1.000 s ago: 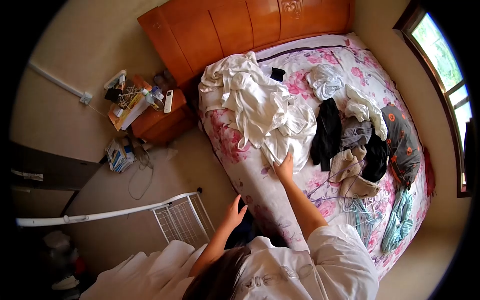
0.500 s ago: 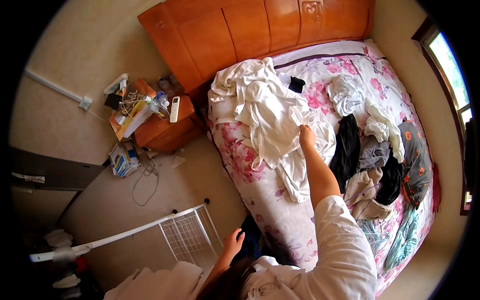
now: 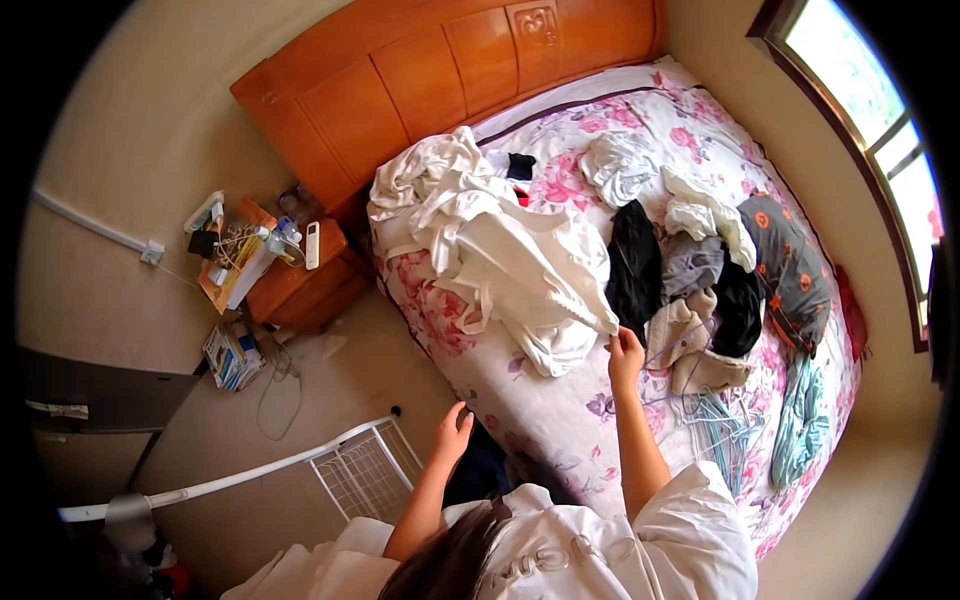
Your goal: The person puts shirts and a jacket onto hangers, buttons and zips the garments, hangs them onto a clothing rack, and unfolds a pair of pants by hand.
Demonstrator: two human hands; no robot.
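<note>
A large white garment (image 3: 520, 260) lies crumpled on the flowered bedspread (image 3: 560, 440). My right hand (image 3: 625, 358) pinches one corner of it and draws the cloth taut toward me. The garment's exact kind cannot be made out. My left hand (image 3: 453, 434) hovers beside the near edge of the bed, fingers apart, holding nothing. Right of the white cloth lie black clothing (image 3: 634, 262), a grey piece (image 3: 692, 266) and a beige knitted piece (image 3: 690, 335).
A dark grey patterned bundle (image 3: 785, 265) and a light blue bundle (image 3: 800, 420) lie along the bed's far right. The wooden headboard (image 3: 430, 75) rises behind. At left stand a cluttered nightstand (image 3: 310, 285) and a white rail with a wire basket (image 3: 360, 478).
My right hand has pulled the white garment's corner toward me and to the right, stretching the cloth. My left hand has risen slightly. The camera view has shifted.
</note>
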